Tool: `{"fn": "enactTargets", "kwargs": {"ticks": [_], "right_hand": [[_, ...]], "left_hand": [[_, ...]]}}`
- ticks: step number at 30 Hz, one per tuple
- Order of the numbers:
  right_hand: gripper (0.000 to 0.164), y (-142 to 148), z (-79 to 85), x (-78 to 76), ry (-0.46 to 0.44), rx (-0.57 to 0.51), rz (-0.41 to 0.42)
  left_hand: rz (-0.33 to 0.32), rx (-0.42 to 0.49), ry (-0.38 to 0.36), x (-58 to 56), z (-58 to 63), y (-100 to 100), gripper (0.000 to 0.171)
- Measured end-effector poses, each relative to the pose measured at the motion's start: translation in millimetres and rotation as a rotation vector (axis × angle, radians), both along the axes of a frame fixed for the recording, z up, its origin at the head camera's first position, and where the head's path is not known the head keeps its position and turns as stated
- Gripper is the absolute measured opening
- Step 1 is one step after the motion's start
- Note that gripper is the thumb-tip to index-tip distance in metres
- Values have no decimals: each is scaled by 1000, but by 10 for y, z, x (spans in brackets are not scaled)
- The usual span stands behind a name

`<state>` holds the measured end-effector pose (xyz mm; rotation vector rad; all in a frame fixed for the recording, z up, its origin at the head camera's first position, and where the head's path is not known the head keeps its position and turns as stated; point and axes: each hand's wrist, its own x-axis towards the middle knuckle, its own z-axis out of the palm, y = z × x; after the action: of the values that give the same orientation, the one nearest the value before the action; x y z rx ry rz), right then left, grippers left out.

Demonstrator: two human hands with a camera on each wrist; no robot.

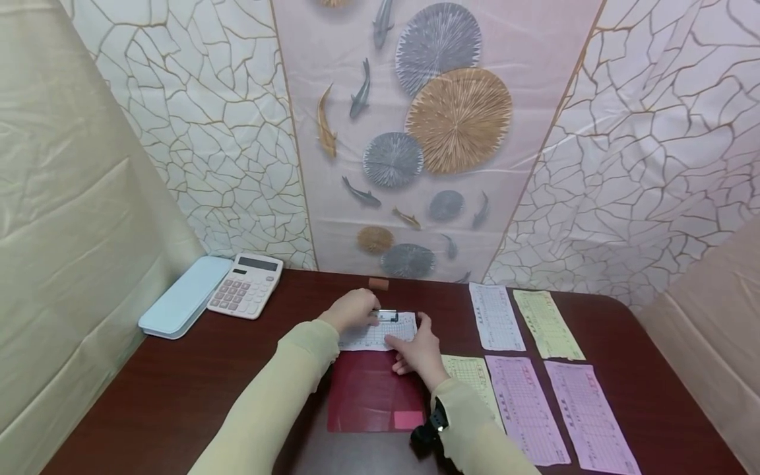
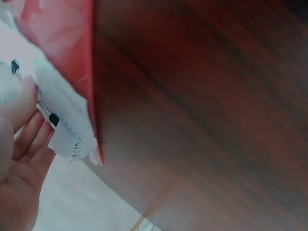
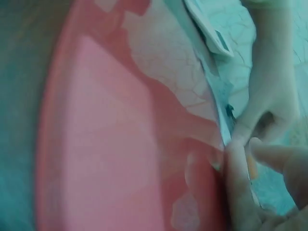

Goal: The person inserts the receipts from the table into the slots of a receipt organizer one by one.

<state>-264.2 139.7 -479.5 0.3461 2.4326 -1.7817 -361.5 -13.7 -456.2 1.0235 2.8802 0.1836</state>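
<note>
A dark red clip folder [image 1: 374,396] lies on the table, a white printed form [image 1: 365,340] across its top part. At the top edge sits a metal clip [image 1: 388,316] with black ends. My left hand [image 1: 351,310] pinches the clip, thumb [image 2: 30,91] in front and fingers curled behind it. My right hand [image 1: 420,349] holds the form's right side, the thumb lying over its printed face and the index finger at its upper corner. In the right wrist view, the folder's glossy red surface [image 3: 110,144] fills the middle, beside the right fingers.
On the right lie white [image 1: 497,316], yellow [image 1: 549,324] and purple forms [image 1: 527,409], one yellow sheet partly under the right forearm. A calculator [image 1: 246,285] and a light blue case [image 1: 187,297] stand at the back left. A small brown block [image 1: 378,284] is behind the folder.
</note>
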Motion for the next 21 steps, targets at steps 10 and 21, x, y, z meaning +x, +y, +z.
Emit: {"fn": "enactTargets", "kwargs": {"ticks": [10,21], "right_hand": [[72,-96,193,71,193,479,90],[30,-316,102,149,738,1253,154]], "left_hand": [[-6,-90,95,66,10,24,11],[25,36,-11,42,41,13,22]]}}
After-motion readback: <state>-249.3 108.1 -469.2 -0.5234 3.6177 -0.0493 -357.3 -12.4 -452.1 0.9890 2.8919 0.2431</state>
